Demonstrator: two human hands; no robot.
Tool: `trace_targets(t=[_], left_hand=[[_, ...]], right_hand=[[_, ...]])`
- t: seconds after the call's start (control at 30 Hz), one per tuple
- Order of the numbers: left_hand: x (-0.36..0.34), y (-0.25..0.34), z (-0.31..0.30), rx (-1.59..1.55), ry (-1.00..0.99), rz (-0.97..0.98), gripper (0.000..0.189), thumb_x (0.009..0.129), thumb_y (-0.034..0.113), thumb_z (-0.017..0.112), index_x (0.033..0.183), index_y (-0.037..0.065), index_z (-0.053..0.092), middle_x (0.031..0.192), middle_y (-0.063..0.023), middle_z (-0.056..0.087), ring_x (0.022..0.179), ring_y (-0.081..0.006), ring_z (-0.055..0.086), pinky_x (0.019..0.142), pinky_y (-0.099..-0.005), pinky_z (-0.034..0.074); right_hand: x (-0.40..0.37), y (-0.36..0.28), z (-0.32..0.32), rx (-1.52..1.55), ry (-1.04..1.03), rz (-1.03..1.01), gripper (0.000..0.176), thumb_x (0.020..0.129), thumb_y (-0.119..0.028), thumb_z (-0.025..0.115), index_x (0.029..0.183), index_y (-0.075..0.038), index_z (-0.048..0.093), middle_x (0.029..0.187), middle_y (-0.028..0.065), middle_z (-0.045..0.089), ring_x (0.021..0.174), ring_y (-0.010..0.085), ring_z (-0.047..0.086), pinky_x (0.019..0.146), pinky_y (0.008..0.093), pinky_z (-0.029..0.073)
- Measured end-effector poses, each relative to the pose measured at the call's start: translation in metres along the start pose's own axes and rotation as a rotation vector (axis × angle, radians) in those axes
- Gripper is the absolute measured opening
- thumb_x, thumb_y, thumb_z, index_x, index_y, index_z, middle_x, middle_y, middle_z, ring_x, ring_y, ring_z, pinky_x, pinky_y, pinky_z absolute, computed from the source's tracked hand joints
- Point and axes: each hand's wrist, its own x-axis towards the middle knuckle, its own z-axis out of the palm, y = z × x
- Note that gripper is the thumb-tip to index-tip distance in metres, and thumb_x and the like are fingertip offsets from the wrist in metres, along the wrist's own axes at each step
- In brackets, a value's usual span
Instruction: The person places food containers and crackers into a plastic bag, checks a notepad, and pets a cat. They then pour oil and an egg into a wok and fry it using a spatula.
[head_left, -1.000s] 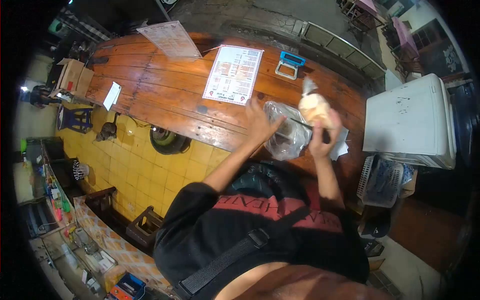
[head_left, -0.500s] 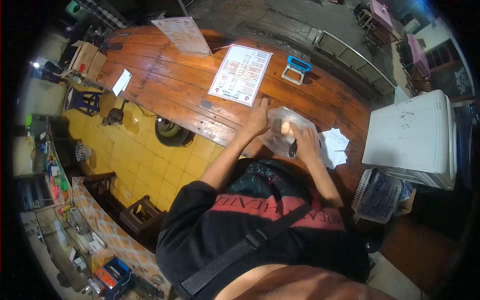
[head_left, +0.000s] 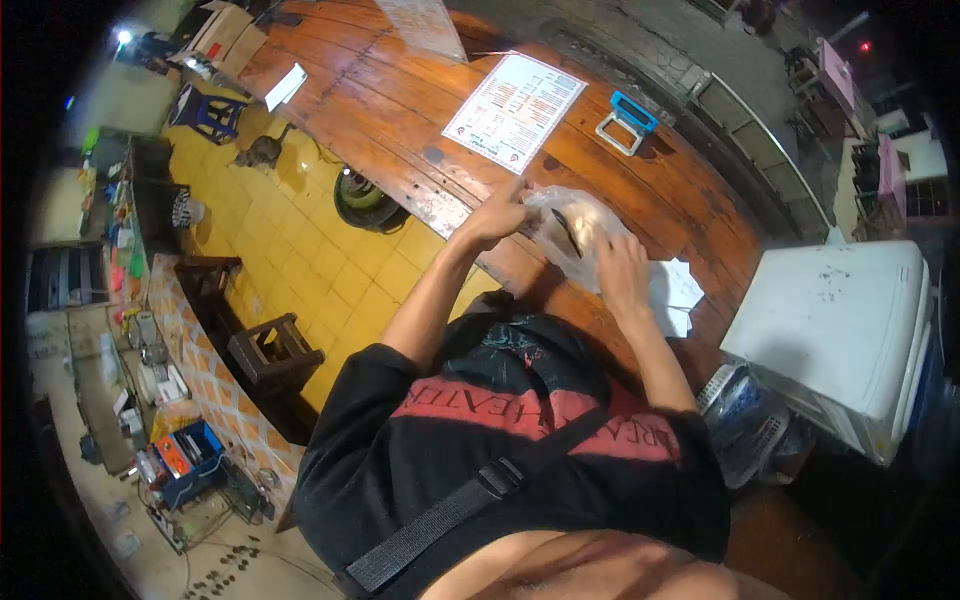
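pale bundle we held up a second ago now down inside plastic bag [head_left: 580, 225] on table [head_left: 400, 110], near right of menu sheet [head_left: 515, 110]. our left hand [head_left: 497, 215] fingers pinch bag's edge; right hand [head_left: 620, 275] lies on bag, grip unclear. we judge loading done.

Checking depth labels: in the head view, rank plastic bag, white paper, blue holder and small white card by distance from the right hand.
1. plastic bag, touching the right hand.
2. white paper, just right.
3. blue holder, ahead, beyond the bag.
4. small white card, far left.
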Motion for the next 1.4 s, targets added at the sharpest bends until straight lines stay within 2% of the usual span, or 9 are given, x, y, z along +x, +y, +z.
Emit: trace_targets(t=[0.13, 0.27, 0.4, 0.47, 0.57, 0.63, 0.73, 1.0, 1.4], left_hand=[[-0.013, -0.006, -0.001, -0.274, 0.024, -0.141, 0.033, 0.074, 0.005, 0.054, 0.105, -0.002, 0.046, 0.072, -0.0053, 0.053, 0.061, -0.0097, 0.05, 0.05, -0.0236, 0.04], [-0.031, 0.015, 0.004, 0.479, 0.371, 0.088, 0.037, 0.071, 0.004, 0.054, 0.107, -0.001, 0.045, 0.074, -0.0152, 0.058, 0.063, -0.0243, 0.057, 0.056, -0.0338, 0.045], [-0.037, 0.052, 0.031, 0.422, 0.267, 0.377, 0.028, 0.073, 0.009, 0.056, 0.099, -0.001, 0.051, 0.075, -0.0169, 0.059, 0.068, -0.027, 0.058, 0.062, -0.0354, 0.046], [-0.039, 0.062, 0.05, 0.212, 0.134, 0.313, 0.023, 0.076, 0.01, 0.055, 0.097, 0.001, 0.053, 0.075, -0.0153, 0.059, 0.07, -0.0259, 0.058, 0.063, -0.0343, 0.045], [-0.035, 0.05, 0.067, 0.213, 0.272, 0.758, 0.025, 0.081, 0.018, 0.055, 0.1, 0.001, 0.052, 0.071, -0.0118, 0.059, 0.066, -0.024, 0.058, 0.061, -0.033, 0.045], [-0.056, 0.067, 0.051, 0.057, -0.173, 0.586, 0.034, 0.086, 0.03, 0.051, 0.104, 0.001, 0.052, 0.076, -0.0118, 0.061, 0.07, -0.0237, 0.059, 0.066, -0.0329, 0.047], [-0.084, 0.076, 0.012, 0.304, -0.114, 0.498, 0.041, 0.087, 0.037, 0.047, 0.107, 0.001, 0.05, 0.085, -0.0144, 0.062, 0.081, -0.0244, 0.061, 0.072, -0.0337, 0.047], [-0.172, -0.004, -0.133, 0.344, 0.217, 0.243, 0.036, 0.083, 0.022, 0.055, 0.112, 0.001, 0.048, 0.097, -0.016, 0.06, 0.089, -0.0272, 0.06, 0.075, -0.0354, 0.047], [-0.347, -0.145, -0.258, -0.05, 0.851, -0.142, 0.029, 0.079, 0.001, 0.046, 0.108, 0.0, 0.051, 0.072, -0.0096, 0.061, 0.065, -0.0136, 0.057, 0.063, -0.0257, 0.045]], right_hand=[[-0.039, 0.02, -0.016, -0.029, 0.137, 0.247, 0.029, 0.076, -0.008, 0.052, 0.105, -0.006, 0.051, 0.091, 0.0133, 0.053, 0.087, 0.0312, 0.051, 0.076, 0.0401, 0.041], [-0.048, 0.022, -0.042, 0.51, -0.029, 0.595, 0.029, 0.074, -0.006, 0.051, 0.104, -0.003, 0.052, 0.079, 0.0173, 0.059, 0.071, 0.033, 0.056, 0.067, 0.0358, 0.045], [-0.032, -0.001, -0.045, 1.259, 0.394, 0.53, 0.03, 0.08, 0.0, 0.046, 0.109, 0.002, 0.05, 0.074, 0.0097, 0.059, 0.068, 0.021, 0.057, 0.066, 0.0316, 0.045], [-0.015, -0.024, -0.06, 1.302, 0.314, 0.443, 0.032, 0.083, -0.001, 0.046, 0.115, 0.003, 0.047, 0.08, 0.0066, 0.059, 0.072, 0.0155, 0.056, 0.068, 0.0285, 0.044], [0.004, -0.039, -0.051, 1.25, 0.293, 0.158, 0.043, 0.082, -0.002, 0.051, 0.123, 0.004, 0.038, 0.101, 0.0119, 0.056, 0.086, 0.0141, 0.056, 0.074, 0.024, 0.044], [-0.002, -0.036, -0.062, 1.295, 0.163, 0.232, 0.043, 0.081, 0.0, 0.051, 0.122, 0.005, 0.037, 0.102, 0.0127, 0.056, 0.088, 0.015, 0.056, 0.075, 0.025, 0.044], [0.007, -0.048, -0.084, 1.34, 0.099, 0.358, 0.037, 0.08, 0.003, 0.052, 0.115, 0.006, 0.042, 0.098, 0.0141, 0.056, 0.086, 0.0163, 0.057, 0.076, 0.0264, 0.044], [0.083, -0.116, -0.123, 1.768, 0.369, 0.336, 0.022, 0.083, 0.002, 0.048, 0.105, 0.003, 0.048, 0.087, 0.0104, 0.053, 0.08, 0.0162, 0.051, 0.076, 0.0278, 0.043], [0.259, -0.242, -0.077, 1.917, -0.001, 0.351, 0.034, 0.085, -0.018, 0.053, 0.114, -0.001, 0.045, 0.108, 0.0159, 0.05, 0.099, 0.0276, 0.051, 0.083, 0.0332, 0.042]])
